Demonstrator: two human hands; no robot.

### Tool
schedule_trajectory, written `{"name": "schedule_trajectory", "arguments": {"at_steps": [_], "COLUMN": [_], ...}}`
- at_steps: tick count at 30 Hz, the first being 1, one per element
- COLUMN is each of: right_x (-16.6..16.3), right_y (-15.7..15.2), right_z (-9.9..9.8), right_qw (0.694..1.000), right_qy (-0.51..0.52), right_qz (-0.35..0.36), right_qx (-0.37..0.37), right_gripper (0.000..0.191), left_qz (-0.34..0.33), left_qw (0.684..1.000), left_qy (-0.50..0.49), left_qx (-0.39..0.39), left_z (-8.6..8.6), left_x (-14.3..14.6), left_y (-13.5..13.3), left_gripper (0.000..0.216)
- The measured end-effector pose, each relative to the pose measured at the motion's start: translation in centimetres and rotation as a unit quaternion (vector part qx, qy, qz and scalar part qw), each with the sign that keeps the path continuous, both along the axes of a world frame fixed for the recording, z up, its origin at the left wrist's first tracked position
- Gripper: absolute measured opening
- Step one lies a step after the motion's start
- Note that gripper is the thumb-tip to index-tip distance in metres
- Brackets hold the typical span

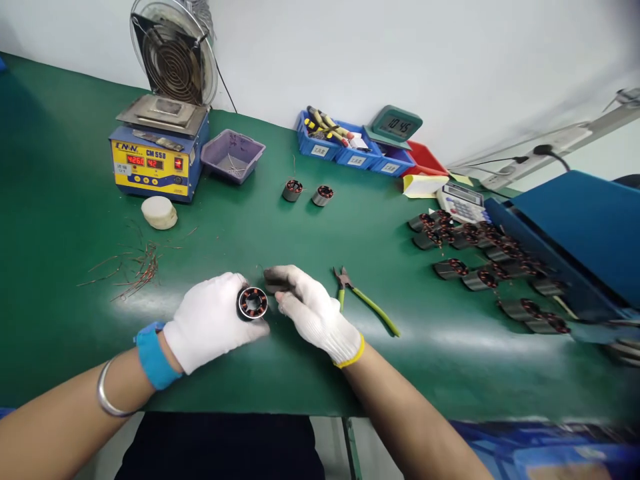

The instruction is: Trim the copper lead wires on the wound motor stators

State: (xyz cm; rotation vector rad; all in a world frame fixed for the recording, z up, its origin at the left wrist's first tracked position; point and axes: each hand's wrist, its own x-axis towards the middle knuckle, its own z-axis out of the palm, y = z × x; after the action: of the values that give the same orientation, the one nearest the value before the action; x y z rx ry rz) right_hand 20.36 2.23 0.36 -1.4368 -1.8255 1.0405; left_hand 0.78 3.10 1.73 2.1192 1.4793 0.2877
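Observation:
My left hand [213, 320], in a white glove, is closed around a small round motor stator [253, 303] with copper windings, its open face turned toward me. My right hand [313, 310], also gloved, is at the stator's right side with its fingers pinched together by the windings; what they pinch is too fine to see. Both hands rest low over the green table mat [300, 233]. Green-handled cutting pliers [367, 300] lie on the mat just right of my right hand.
Two more stators [307, 192] stand behind my hands. Several stators [480, 263] lie at the right beside a blue cover [585, 233]. A solder pot [155, 150] with fan, a purple tray [233, 155], wire scraps [135, 270], blue tool bins [345, 143], a clock and a calculator line the back.

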Motion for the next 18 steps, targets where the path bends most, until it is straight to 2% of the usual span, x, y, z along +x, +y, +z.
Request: {"name": "schedule_trajectory", "arguments": {"at_steps": [4,8,13,18], "right_x": [0.0,-0.1,0.5,1.1], "right_y": [0.2,-0.3,-0.6,-0.4], "right_z": [0.5,1.4,1.5,1.6], "right_qw": [0.995,0.986,0.984,0.985], "right_qy": [-0.070,-0.089,-0.130,-0.135], "right_qz": [0.072,0.127,0.098,0.086], "right_qx": [0.010,0.053,0.070,0.070], "right_gripper": [0.059,0.064,0.058,0.038], "left_qz": [-0.085,-0.134,-0.133,-0.116], "left_qw": [0.993,0.980,0.973,0.976], "left_qy": [-0.075,-0.147,-0.181,-0.183], "left_qx": [0.027,0.030,0.046,0.018], "left_z": [-1.1,-0.8,-0.4,0.1], "left_x": [0.0,-0.9,-1.4,-1.4], "left_y": [0.2,0.5,0.5,0.7], "left_gripper": [0.019,0.030,0.047,0.048]}}
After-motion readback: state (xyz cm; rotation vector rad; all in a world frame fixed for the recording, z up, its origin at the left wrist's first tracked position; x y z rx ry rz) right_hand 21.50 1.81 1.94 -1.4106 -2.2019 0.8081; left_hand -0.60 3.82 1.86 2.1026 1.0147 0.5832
